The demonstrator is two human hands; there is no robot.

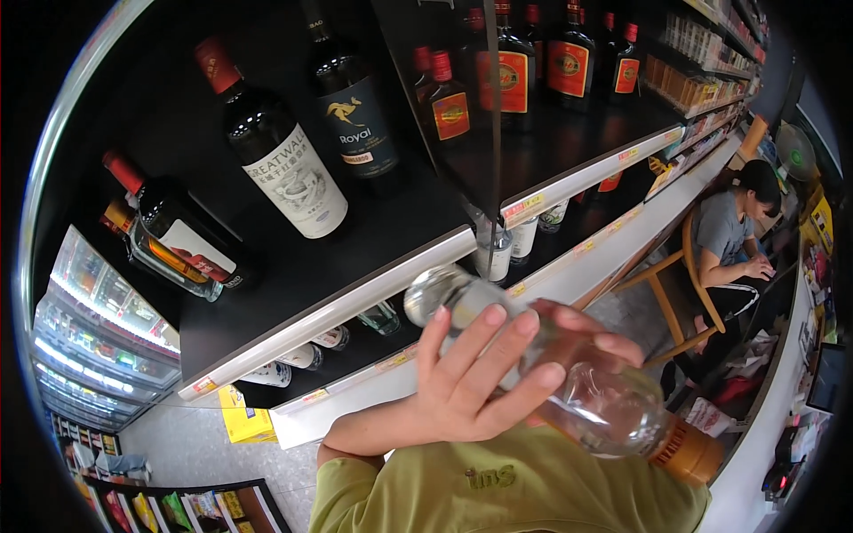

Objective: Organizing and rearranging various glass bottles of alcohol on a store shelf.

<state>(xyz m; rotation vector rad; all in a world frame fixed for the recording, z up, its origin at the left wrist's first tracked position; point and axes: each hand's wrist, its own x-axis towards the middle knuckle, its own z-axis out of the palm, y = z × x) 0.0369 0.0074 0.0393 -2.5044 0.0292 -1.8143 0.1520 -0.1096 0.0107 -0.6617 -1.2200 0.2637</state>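
Observation:
A clear glass bottle with an orange cap lies tilted across the front of my green shirt, its cap end low at the right and its base up toward the shelf. My left hand lies over the bottle's base half, fingers spread and bent onto the glass. From behind, my right hand wraps its fingers around the bottle's middle; its palm is hidden by the bottle. Just beyond the base is the white front edge of a black shelf.
Dark wine bottles stand on the shelf, with red-labelled bottles farther right and more bottles on the tier below. A yellow box is on the floor at left. A seated person is by a wooden chair at right.

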